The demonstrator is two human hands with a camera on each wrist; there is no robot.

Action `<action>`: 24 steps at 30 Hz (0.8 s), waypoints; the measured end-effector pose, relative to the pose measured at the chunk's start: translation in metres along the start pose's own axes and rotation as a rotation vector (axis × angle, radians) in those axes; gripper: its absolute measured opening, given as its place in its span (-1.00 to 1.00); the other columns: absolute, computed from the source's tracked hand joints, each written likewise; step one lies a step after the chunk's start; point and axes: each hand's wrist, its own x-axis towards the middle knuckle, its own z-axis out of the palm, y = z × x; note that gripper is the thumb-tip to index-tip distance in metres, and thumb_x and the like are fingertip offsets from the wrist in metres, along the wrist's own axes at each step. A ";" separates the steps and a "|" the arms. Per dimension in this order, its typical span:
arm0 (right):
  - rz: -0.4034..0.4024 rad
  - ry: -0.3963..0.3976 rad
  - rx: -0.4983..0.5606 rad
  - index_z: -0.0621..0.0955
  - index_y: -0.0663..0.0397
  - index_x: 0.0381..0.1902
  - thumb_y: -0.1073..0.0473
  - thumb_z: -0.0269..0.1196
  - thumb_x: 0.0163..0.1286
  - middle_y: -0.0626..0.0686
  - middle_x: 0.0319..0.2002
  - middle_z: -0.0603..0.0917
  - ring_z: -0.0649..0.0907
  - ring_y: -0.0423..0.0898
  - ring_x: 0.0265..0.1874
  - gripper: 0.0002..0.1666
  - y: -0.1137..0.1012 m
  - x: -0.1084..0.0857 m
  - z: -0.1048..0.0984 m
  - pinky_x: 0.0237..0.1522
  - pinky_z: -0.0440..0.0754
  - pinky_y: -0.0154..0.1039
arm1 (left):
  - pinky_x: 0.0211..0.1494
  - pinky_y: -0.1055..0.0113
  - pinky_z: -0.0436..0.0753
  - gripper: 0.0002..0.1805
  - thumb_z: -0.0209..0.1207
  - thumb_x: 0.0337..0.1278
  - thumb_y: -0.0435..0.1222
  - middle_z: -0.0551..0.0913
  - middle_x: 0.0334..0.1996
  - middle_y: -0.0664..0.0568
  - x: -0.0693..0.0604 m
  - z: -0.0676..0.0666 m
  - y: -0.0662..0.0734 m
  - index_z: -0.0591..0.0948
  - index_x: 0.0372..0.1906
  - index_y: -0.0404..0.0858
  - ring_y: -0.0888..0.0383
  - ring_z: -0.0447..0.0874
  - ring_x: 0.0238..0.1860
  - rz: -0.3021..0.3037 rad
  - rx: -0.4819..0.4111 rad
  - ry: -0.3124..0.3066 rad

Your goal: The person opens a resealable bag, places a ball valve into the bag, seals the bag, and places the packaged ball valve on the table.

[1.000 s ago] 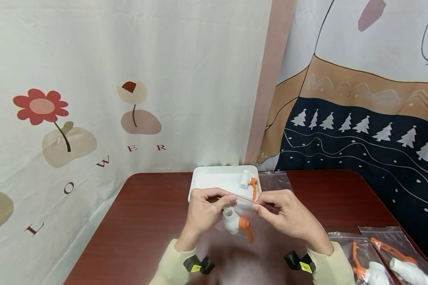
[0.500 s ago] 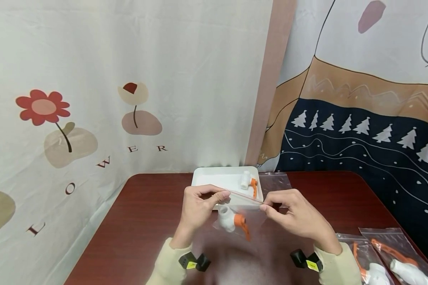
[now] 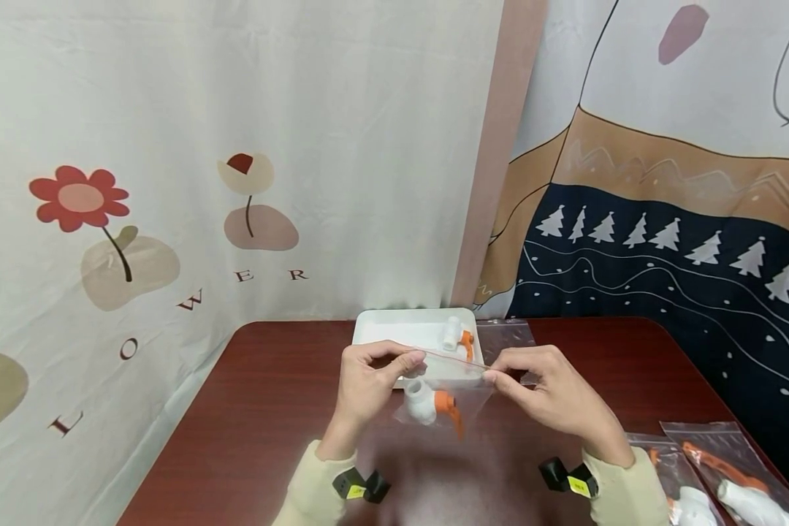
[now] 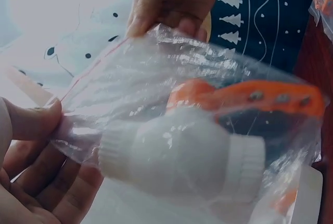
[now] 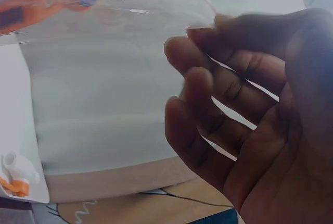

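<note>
A clear zip bag (image 4: 140, 78) with a thin red line along its top edge hangs between the two hands, above the table. Inside it is a white plastic ball valve (image 4: 177, 156) with an orange lever handle (image 4: 265, 96). My left hand (image 3: 368, 387) pinches one top corner of the bag between thumb and forefinger. At the other end of that edge, my right hand (image 3: 555, 391) pinches the opposite corner, its other fingers (image 5: 197, 125) loosely bent. The edge is stretched nearly straight, and the valve hangs nearer the left hand.
Behind the hands a white tray (image 3: 394, 325) holds another white and orange valve (image 3: 454, 332). A flat clear bag (image 3: 506, 332) lies to the tray's right. Two bagged valves (image 3: 756, 504) lie at the table's right front. A printed curtain (image 3: 368, 146) hangs behind the table.
The hands have moved apart, the right hand to the right and the left slightly left, drawing the bag's top edge longer. The bagged valve has shifted a little left.
</note>
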 end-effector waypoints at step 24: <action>0.122 -0.049 0.232 0.82 -0.15 -0.05 0.16 0.33 0.45 -0.14 -0.17 0.84 0.70 -0.27 -0.21 -0.80 0.024 0.010 0.035 -0.20 0.67 -0.37 | -0.24 0.18 0.82 -0.82 0.38 0.22 -0.37 0.75 -0.42 -0.41 0.003 0.004 -0.008 0.76 -0.23 -0.47 0.24 0.80 -0.43 -0.033 -0.063 -0.050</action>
